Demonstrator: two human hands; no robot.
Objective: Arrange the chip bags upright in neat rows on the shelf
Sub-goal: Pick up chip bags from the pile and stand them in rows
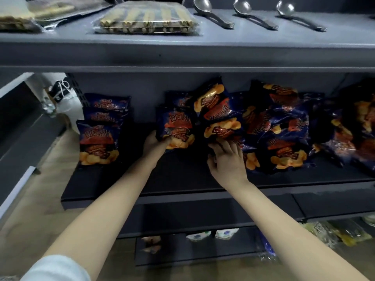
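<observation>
Beyond pale sleeve (54,268), seat chip bag (175,126) gripped by left hand (154,145) upright beside left row (99,138), spread-fingered right hand (227,159) bracing jumbled pile (280,128).

Dim grey shelving (182,53) stands on a tan wood-look floor (34,211), with a white-edged rack (14,196) at left.

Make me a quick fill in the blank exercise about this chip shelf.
The upper shelf holds ____ metal ladles.
The left hand grips one chip bag standing ____.
The right hand reaches the jumbled pile, lying ____ of that bag.
The neat row at the left end has ____ bags.
Missing words: three; upright; right; three.
</observation>
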